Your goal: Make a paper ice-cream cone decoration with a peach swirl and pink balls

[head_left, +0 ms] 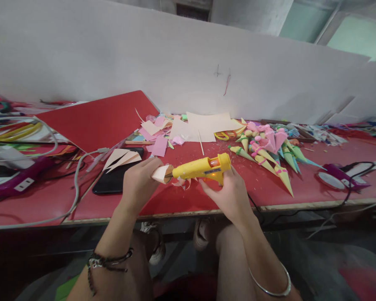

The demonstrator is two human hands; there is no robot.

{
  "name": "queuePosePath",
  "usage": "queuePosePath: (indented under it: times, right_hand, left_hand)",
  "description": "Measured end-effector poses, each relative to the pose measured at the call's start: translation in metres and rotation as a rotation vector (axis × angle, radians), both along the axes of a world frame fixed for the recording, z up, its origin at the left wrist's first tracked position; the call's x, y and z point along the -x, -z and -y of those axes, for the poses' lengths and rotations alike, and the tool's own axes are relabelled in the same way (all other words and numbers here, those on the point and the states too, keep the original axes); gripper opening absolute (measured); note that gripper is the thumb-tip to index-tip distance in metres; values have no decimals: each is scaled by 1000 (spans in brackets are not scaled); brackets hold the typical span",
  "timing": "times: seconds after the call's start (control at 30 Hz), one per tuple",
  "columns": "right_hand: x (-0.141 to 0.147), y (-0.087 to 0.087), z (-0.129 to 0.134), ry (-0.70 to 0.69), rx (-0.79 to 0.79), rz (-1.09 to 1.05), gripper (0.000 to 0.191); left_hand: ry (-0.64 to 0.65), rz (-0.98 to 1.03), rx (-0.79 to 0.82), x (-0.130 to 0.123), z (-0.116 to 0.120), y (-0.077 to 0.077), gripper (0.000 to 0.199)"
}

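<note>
A small cream paper piece [161, 173] is pinched in my left hand [141, 179], its open end facing right. My right hand [230, 190] is wrapped round the handle of a yellow glue gun [197, 168], which points left with its nozzle at the paper's opening. An orange light glows near the gun's handle. Beneath my left hand, cut cream paper pieces [123, 159] lie on a black phone [109, 180]. Paper scraps on the red table [178, 202] are partly hidden behind the gun.
Paper cones with pink and green trim [269, 146] lie to the right. Cream sheets [207, 125] and a red board [103, 119] lie behind. Purple power strips [19, 179] and cables flank both sides, near the table's front edge.
</note>
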State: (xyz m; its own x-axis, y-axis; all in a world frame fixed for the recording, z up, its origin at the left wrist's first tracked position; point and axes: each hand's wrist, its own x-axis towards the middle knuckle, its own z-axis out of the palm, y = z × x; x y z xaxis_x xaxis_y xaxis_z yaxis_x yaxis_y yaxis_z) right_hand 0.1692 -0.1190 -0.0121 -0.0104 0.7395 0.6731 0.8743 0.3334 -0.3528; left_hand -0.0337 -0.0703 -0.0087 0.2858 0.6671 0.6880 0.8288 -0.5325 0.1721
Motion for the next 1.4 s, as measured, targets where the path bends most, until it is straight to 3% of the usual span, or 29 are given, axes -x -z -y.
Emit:
queuePosePath:
  times: [0.3, 0.6, 1.03, 1.4]
  right_hand:
    - [-2, -1, 0, 31, 29, 66, 21]
    - [-2, 0, 0, 78, 46, 91, 18]
    - [1, -1, 1, 89, 59, 43, 17]
    - [2, 0, 1, 102, 13, -1, 19]
  left_hand:
    - [-73, -42, 100, 0, 2, -3, 35]
    - [-194, -50, 205, -1, 2, -3, 21]
    - [-100, 20, 314, -6, 4, -5, 19]
    - [0, 111, 280, -9, 3, -1, 23]
